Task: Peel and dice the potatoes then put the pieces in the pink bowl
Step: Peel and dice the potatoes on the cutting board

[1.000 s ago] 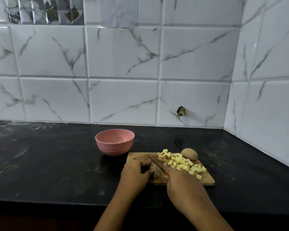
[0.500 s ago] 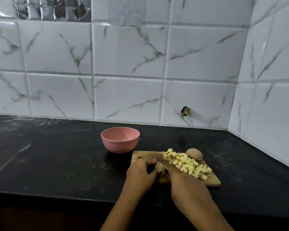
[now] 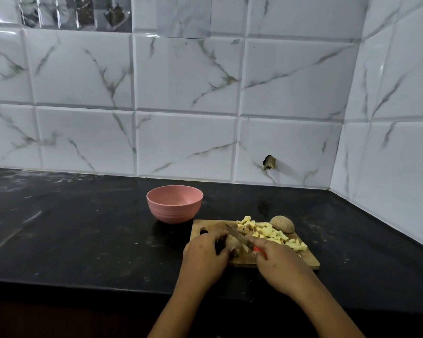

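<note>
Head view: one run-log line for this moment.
left hand holds brown potato | right hand grips red-handled knife | yellow potato dice on wooden cutting board | round pink bowl: no dice seen

A back wall (image 3: 181,76) of large white tiles with grey marble veins meets a side wall (image 3: 396,118) of the same tiles in a corner on the right. A small dark chipped hole (image 3: 269,162) breaks one lower tile. A glossy patterned strip (image 3: 76,13) runs along the top left. Below lies a black stone table (image 3: 83,228), dusty and streaked, in dim light.

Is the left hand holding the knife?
No, the right hand grips the red-handled knife, while the left hand steadies a potato.
</note>
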